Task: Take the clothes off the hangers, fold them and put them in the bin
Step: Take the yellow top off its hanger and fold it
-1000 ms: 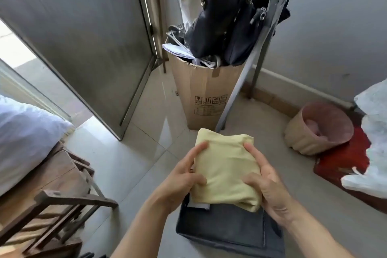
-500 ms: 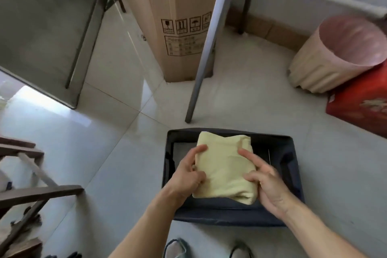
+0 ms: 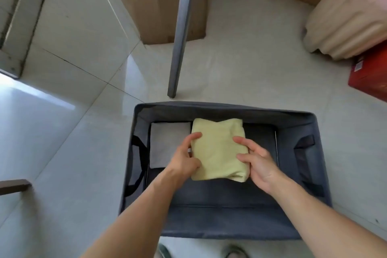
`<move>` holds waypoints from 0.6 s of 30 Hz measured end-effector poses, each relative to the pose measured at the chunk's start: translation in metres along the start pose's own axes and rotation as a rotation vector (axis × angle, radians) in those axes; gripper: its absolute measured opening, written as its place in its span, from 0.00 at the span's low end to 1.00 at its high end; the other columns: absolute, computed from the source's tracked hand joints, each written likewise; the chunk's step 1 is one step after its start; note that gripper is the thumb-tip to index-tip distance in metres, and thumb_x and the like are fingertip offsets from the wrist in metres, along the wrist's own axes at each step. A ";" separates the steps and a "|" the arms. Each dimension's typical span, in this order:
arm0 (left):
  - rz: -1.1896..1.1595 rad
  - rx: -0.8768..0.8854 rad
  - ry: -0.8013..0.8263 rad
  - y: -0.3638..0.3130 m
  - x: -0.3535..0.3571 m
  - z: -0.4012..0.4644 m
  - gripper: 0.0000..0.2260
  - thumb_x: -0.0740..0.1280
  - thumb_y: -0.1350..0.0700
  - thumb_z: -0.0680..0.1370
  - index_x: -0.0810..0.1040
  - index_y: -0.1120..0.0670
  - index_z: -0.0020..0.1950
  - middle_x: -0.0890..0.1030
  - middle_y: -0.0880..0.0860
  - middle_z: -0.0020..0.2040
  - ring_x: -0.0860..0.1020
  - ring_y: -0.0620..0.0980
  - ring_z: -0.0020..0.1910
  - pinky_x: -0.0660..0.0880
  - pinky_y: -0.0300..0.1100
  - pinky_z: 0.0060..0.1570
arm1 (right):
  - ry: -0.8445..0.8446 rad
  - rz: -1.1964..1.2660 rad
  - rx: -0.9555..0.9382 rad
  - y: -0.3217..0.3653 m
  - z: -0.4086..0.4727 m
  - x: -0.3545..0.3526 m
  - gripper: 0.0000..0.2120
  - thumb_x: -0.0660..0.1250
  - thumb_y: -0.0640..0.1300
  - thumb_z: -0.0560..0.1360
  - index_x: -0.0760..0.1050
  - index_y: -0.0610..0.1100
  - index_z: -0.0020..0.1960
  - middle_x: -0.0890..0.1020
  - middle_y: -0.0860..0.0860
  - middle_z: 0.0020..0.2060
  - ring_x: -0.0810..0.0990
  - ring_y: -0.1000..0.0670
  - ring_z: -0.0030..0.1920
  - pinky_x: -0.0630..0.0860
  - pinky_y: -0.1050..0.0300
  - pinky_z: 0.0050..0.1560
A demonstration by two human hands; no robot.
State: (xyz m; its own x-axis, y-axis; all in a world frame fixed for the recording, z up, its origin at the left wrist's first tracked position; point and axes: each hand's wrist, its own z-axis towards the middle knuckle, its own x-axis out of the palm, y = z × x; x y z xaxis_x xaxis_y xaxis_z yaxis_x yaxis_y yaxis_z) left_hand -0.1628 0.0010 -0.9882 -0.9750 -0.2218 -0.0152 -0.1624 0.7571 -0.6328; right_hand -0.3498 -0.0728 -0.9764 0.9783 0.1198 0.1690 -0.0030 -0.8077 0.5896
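Hands [image 3: 184,158] flank garment [image 3: 217,151] inside bin [image 3: 230,109].

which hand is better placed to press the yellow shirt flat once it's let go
Right, probably. The right hand lies along the folded yellow garment with fingers on top; the left hand grips the opposite edge.

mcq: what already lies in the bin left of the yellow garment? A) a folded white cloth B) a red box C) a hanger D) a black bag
A: a folded white cloth lies flat on the floor of the bin, just left of the yellow garment that the left hand and right hand hold by its sides.
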 end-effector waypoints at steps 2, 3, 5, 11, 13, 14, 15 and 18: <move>0.004 0.008 -0.021 0.004 0.004 0.014 0.36 0.58 0.76 0.72 0.70 0.40 0.67 0.75 0.51 0.57 0.78 0.50 0.51 0.80 0.42 0.44 | -0.005 -0.044 -0.013 -0.002 0.016 -0.002 0.23 0.59 0.21 0.73 0.79 0.43 0.57 0.81 0.45 0.56 0.80 0.46 0.56 0.78 0.54 0.53; 0.000 0.008 -0.032 0.011 0.010 0.026 0.36 0.56 0.77 0.71 0.70 0.40 0.66 0.76 0.52 0.56 0.78 0.50 0.51 0.79 0.41 0.42 | -0.014 -0.070 -0.018 -0.006 0.028 -0.006 0.23 0.59 0.21 0.73 0.80 0.44 0.56 0.81 0.45 0.56 0.80 0.47 0.56 0.78 0.55 0.53; 0.005 0.011 -0.072 0.017 0.015 0.041 0.37 0.55 0.77 0.70 0.70 0.39 0.65 0.75 0.53 0.58 0.78 0.49 0.52 0.77 0.38 0.41 | -0.025 -0.116 -0.028 -0.008 0.043 -0.007 0.24 0.59 0.21 0.73 0.80 0.46 0.55 0.81 0.46 0.55 0.80 0.48 0.54 0.78 0.56 0.52; 0.111 0.006 -0.201 0.033 0.019 0.079 0.36 0.52 0.75 0.71 0.69 0.42 0.70 0.73 0.54 0.63 0.75 0.49 0.52 0.73 0.29 0.41 | -0.055 -0.231 -0.039 -0.034 0.089 -0.003 0.27 0.60 0.21 0.72 0.80 0.50 0.53 0.81 0.46 0.56 0.80 0.48 0.54 0.78 0.58 0.51; 0.179 -0.002 -0.207 0.034 0.021 0.082 0.36 0.52 0.75 0.72 0.68 0.43 0.72 0.69 0.53 0.67 0.73 0.51 0.59 0.73 0.34 0.54 | -0.100 -0.307 -0.029 -0.043 0.095 -0.001 0.28 0.59 0.21 0.71 0.80 0.52 0.54 0.81 0.46 0.55 0.81 0.50 0.51 0.79 0.61 0.46; 0.203 -0.014 -0.208 0.033 0.023 0.081 0.36 0.52 0.74 0.73 0.67 0.44 0.74 0.67 0.53 0.69 0.72 0.52 0.62 0.73 0.38 0.60 | -0.113 -0.342 -0.020 -0.046 0.095 -0.001 0.29 0.59 0.21 0.71 0.79 0.53 0.55 0.80 0.46 0.55 0.81 0.50 0.50 0.79 0.62 0.44; 0.223 -0.027 -0.210 0.033 0.024 0.080 0.35 0.52 0.74 0.73 0.66 0.45 0.75 0.66 0.53 0.70 0.71 0.53 0.65 0.71 0.41 0.65 | -0.119 -0.386 -0.013 -0.047 0.094 -0.001 0.31 0.58 0.22 0.71 0.79 0.54 0.57 0.79 0.46 0.57 0.81 0.49 0.52 0.80 0.62 0.47; 0.266 -0.067 -0.197 0.026 0.028 0.077 0.34 0.53 0.72 0.74 0.64 0.46 0.77 0.64 0.53 0.74 0.69 0.56 0.70 0.69 0.48 0.69 | -0.115 -0.556 -0.015 -0.044 0.089 0.001 0.32 0.56 0.24 0.72 0.77 0.56 0.61 0.67 0.47 0.72 0.70 0.46 0.69 0.70 0.56 0.68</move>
State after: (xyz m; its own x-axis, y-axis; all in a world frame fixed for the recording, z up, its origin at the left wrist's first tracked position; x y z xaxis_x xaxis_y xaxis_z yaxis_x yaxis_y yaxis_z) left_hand -0.1825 -0.0329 -1.0644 -0.9376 -0.1205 -0.3261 0.0779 0.8415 -0.5347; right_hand -0.3306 -0.0887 -1.0720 0.8498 0.4601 -0.2570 0.5169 -0.6325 0.5768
